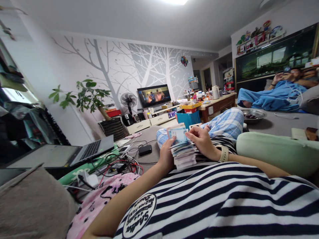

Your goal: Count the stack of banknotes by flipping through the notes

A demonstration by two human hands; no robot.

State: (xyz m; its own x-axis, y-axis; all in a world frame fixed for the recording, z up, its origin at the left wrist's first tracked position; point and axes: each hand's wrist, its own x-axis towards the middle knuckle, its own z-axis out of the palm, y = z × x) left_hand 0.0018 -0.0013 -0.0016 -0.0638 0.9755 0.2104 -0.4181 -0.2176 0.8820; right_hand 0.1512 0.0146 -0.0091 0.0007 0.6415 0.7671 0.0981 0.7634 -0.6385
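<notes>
A thick stack of banknotes (183,153) rests over my striped shirt (224,199), held upright near my lap. My left hand (165,156) grips the stack from the left side, fingers wrapped round it. My right hand (202,141), with a pale watch at the wrist, pinches the top notes, and one bluish note (177,133) is lifted at the front. My knee in checked blue trousers (225,122) rises just behind the hands.
An open laptop (74,153) lies to the left among tangled cables (119,164) and a small black box (145,149). A green cushion (274,151) is at my right arm. Another person under a blue blanket (271,96) lies far right, by a metal bowl (253,114).
</notes>
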